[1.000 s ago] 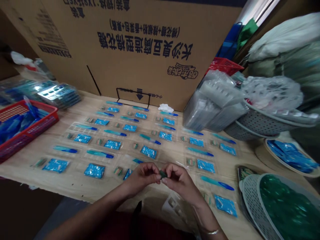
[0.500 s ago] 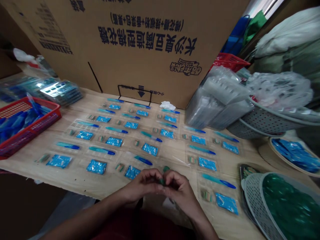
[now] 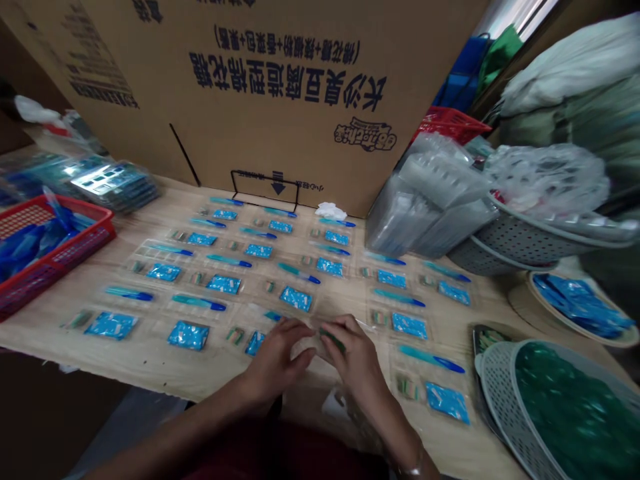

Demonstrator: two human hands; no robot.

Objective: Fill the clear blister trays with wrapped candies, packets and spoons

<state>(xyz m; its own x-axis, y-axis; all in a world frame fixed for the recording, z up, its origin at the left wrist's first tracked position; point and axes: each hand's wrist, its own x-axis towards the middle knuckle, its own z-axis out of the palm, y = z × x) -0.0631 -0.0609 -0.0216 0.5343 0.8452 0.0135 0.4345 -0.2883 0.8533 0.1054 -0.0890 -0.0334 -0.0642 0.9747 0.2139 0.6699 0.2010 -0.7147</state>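
Dim indoor light, curved edges, slight blur

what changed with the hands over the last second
The hands have dropped from pinching together above the table and moved slightly apart. The left hand now lies on a clear plastic tray, and the right hand holds the small green piece down against it. The rows of blue sachets on the table stayed as they were.

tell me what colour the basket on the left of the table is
The plastic basket is red with a lattice pattern, best seen in the head view.
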